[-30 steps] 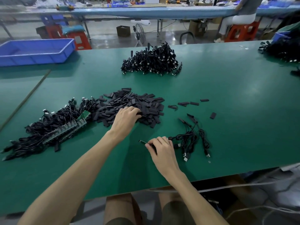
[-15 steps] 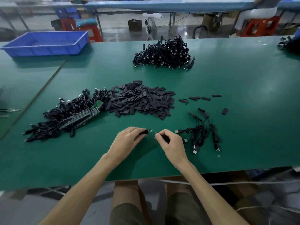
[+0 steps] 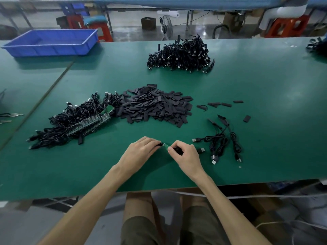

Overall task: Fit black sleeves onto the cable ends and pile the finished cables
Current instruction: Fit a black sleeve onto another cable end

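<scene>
A smooth green mat with a soft sheen covers the table (image 3: 265, 121), matt black sleeves (image 3: 155, 106) heaped on it beside a glossy blue plastic tray (image 3: 51, 43).

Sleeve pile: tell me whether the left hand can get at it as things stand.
Probably yes. The sleeve pile lies just beyond the left hand, with only bare table between them. But its fingers are pinching a sleeve at the cable end, so they would need to let go first.

Your left hand (image 3: 141, 151) pinches a black sleeve (image 3: 158, 145) against the green board end (image 3: 165, 145) your right hand (image 3: 185, 154) grips, sleeve pile (image 3: 155, 106) just beyond.
</scene>
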